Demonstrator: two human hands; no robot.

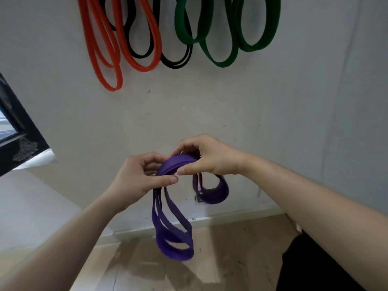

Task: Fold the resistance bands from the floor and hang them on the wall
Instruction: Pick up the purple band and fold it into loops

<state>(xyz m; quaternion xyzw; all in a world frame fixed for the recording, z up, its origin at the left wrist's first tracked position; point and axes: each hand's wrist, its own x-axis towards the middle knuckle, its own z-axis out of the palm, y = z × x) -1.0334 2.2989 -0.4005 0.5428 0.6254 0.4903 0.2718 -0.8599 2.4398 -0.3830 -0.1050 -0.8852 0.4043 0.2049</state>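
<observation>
Mid-fold: left hand (140, 176) and right hand (206, 157) both pinch the gathered purple resistance band (174, 234) at frame centre; hanging it beside the green bands (222, 38) at the top looks next.

Orange bands (112, 88), black bands (175, 65) and green bands (223, 63) are hung in loops side by side against the pale wall (210, 106), the black ones partly overlapped. Below, a wood-look floor (241, 248) is bordered by a pale skirting board (231, 218).
</observation>
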